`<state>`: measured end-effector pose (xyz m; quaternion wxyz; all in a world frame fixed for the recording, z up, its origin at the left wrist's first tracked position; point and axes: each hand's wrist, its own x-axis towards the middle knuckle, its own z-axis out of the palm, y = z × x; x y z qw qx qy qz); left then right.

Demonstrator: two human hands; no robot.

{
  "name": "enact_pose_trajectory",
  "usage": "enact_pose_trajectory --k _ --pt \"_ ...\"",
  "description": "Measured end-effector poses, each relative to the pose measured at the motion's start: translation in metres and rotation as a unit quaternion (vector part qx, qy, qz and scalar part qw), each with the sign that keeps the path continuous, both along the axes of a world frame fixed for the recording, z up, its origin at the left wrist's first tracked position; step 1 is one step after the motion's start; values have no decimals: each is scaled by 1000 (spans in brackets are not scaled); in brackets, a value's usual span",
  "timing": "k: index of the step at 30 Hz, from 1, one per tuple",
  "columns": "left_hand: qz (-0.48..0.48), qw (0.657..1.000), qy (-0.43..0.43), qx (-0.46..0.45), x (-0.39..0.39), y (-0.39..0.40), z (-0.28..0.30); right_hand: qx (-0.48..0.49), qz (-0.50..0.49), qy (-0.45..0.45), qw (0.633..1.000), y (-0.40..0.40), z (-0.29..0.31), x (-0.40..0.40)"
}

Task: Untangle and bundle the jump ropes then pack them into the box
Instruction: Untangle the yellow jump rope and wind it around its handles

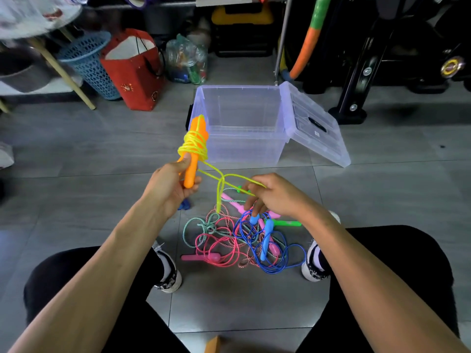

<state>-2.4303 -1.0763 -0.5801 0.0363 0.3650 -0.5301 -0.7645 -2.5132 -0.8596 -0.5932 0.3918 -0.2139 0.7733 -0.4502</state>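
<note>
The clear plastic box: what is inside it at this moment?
Nothing shows inside the clear plastic box; no rope is packed yet. The orange handles held in front cover its near left corner, so that part cannot be checked.

Seated person over a tiled floor (76, 154). Left hand (173, 184) grips orange handles (195, 151) wound with yellow rope (193, 146); right hand (275, 197) pinches the rope's free strand. Tangled ropes (237, 238) lie between the shoes. Beyond them, a clear box (239, 123) stands open, lid (316, 123) leaning against its right side.
</note>
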Motion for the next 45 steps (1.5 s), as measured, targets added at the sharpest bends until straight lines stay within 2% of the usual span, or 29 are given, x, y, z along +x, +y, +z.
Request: enact_pose_trajectory --k 3,6,7,9,10,11,12,14,15,17,19,21,23,25,28,30,32,35,38,42,45 --pt "56 997 -47 -15 -5 0 -11 -46 -23 40 998 5 -3 0" --pt "117 990 -76 -19 -9 -9 -21 -142 -102 91 980 11 -2 -3" --pt "133 988 -81 -15 -10 -12 -23 -188 -134 61 971 14 0 -5" --pt "147 985 -92 -8 -11 -16 -27 -293 -187 -69 935 20 10 -9" --pt "144 985 -96 -3 -12 -16 -29 -322 -196 -129 917 22 15 -10" --pt "139 986 -96 2 -12 -15 -31 -315 -193 -159 915 25 18 -10" --pt "134 986 -94 4 -13 -14 -32 -267 -177 -157 934 26 20 -9" --pt "132 987 -87 -2 -15 -11 -33 -117 -130 -96 980 27 14 -5" --pt "136 987 -87 -12 -16 -10 -33 -67 -129 -76 987 26 9 -3" --pt "147 984 -94 -45 -16 -7 -32 -33 -210 -87 973 25 -2 -4" --pt "139 980 -105 -93 -15 -3 -31 -5 -310 -118 943 30 -15 -11" --pt "83 975 -115 -170 -12 6 -30 63 -339 -114 932 36 -26 -16" --pt "15 966 -108 -235 -9 17 -26 168 -294 -78 938 39 -34 -14" --pt "-38 961 -77 -261 -7 25 -19 254 -230 -28 939 42 -37 -8" --pt "-108 946 -34 -304 -4 33 -4 329 -133 66 933 44 -36 -5" --pt "-138 938 -13 -318 -1 39 5 344 -111 122 924 45 -38 -8" --pt "-145 945 -1 -294 2 44 10 327 -116 167 923 42 -41 -12" --pt "-137 963 -2 -232 3 49 11 184 -118 200 955 29 -42 -12" --pt "-123 979 6 -160 3 49 13 70 -86 181 977 18 -36 -4" --pt "-119 991 19 -65 5 45 17 6 -20 182 983 6 -32 7" --pt "-129 991 26 -4 6 44 17 -40 -12 161 986 -5 -31 13"
